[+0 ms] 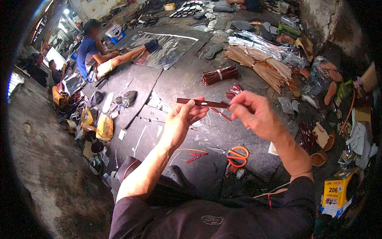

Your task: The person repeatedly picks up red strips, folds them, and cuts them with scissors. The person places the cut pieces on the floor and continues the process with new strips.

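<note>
My left hand [180, 119] pinches a dark red, glossy strap-like strip [203, 103] between thumb and fingers near its left end. The strip runs level across to my right hand [252, 113], whose thumb and fingers are closed on its right end. A small white patch shows at the strip's middle. Just beyond my right hand lies a small bundle of red strips [235, 89], partly hidden by it. Another short red strip [221, 114] lies below the held one. Nearer to me are scissors with orange handles [238, 156] and small red pieces [194, 157].
Farther out lie a tied dark red bundle [220, 75] and long tan strips [258, 65]. A yellow can [338, 193] stands at the right, a yellow jerrycan [104, 127] at the left. Another person [87, 55] sits on the floor beside a dark shiny sheet [167, 49].
</note>
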Action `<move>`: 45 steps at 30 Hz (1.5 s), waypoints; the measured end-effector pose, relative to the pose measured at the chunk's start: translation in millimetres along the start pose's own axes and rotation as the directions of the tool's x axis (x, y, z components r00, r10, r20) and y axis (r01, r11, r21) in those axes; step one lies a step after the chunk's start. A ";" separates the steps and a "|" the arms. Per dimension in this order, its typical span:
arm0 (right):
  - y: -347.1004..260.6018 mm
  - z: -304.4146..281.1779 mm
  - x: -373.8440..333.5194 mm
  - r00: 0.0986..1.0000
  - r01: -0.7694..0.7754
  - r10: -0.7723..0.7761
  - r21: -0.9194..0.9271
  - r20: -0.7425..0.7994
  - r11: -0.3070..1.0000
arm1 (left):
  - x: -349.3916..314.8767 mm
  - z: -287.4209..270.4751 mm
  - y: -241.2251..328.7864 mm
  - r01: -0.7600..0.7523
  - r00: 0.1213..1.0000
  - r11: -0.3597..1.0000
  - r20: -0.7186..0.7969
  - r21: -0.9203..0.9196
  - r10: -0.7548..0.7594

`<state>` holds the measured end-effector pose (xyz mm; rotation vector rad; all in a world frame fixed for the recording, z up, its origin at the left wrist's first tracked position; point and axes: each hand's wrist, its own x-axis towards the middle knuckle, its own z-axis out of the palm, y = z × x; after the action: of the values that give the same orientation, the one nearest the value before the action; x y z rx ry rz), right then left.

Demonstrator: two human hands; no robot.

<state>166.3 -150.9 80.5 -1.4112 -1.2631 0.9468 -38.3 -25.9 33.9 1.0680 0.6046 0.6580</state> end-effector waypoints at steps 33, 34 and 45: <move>56.4 40.1 36.5 0.999 -0.043 0.043 -0.058 -0.002 0.997 | -5.0 1.0 -12.2 -0.006 1.000 0.996 0.019 0.094 0.005; 56.6 40.4 36.4 0.999 -0.033 0.033 -0.032 0.000 0.999 | -4.7 1.6 -12.1 -0.003 1.000 0.995 0.017 0.099 0.002; 46.7 35.9 30.8 0.998 -0.063 0.063 -0.062 0.009 0.996 | -3.4 10.2 -20.3 -0.062 0.990 0.949 -0.106 0.309 0.099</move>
<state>147.0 -113.6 29.1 -1.5032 -1.2716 0.9664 -29.3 -41.2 19.2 1.3536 0.7881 0.7184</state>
